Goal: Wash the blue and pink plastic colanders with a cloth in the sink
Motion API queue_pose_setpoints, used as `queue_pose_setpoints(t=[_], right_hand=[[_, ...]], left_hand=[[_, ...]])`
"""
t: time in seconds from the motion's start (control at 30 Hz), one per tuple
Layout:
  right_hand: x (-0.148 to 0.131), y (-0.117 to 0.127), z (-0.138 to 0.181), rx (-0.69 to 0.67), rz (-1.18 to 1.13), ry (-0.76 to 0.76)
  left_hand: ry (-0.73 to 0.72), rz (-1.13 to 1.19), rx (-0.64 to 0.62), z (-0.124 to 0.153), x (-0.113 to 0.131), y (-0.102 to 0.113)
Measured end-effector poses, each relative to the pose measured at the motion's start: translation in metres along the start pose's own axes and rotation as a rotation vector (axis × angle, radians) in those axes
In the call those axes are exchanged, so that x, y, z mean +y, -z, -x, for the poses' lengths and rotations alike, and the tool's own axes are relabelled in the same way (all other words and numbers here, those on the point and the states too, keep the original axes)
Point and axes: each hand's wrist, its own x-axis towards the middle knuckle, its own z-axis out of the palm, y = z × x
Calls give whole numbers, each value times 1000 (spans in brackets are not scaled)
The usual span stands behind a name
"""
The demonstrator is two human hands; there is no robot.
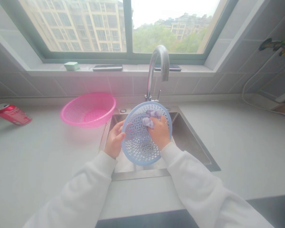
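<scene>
A light blue plastic colander [135,152] is held tilted above the sink [194,139], its open side facing me. My left hand [115,139] grips its left rim, thumb on the near side and the other fingers partly hidden behind. Inside the bowl, my right hand [160,131] is closed on a bunched pale lilac cloth [148,122], which touches the colander's upper right inner wall. Flower-shaped openings show in the wall and base around the cloth.
A pink plastic basket [92,110] stands left of the sink. Farther left, a red can [11,114] lies tipped on the counter [49,171]. Behind the colander rises a curved chrome faucet [153,69]. A pale green block [71,66] and a phone-like slab [107,67] lie on the windowsill.
</scene>
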Motion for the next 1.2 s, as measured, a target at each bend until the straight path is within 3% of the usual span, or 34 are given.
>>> queue_pose_setpoints(t=[0.13, 0.27, 0.37, 0.47, 0.57, 0.7, 0.87, 1.03, 1.13, 1.2], right_hand=[[1, -2, 2, 80, -187, 57], [-5, -3, 8, 49, -305, 151], [-14, -3, 13, -105, -374, 260], [-24, -1, 19, -351, -409, 424], [-32, 1, 24, -518, -297, 573], [-32, 0, 28, -602, -44, 680], [-17, -4, 28, -618, 182, 553], [-4, -4, 19, -478, 288, 201], [4, -6, 8, -340, 191, 26], [8, -8, 1, -242, -10, -30]], left_hand=[[-46, -2, -105, 3, -4, -2], [-72, -119, -171, 5, -10, -3], [-51, -159, -165, 4, -15, -3], [-36, -94, -85, 0, -17, -2], [2, -14, 34, -4, -16, 1], [7, 32, 127, -9, -10, 3], [-36, -11, 106, -9, -2, 3], [-47, -93, 35, -7, -1, 3], [-93, -95, -36, -3, -3, 4], [-121, -123, -98, 0, -6, 4]])
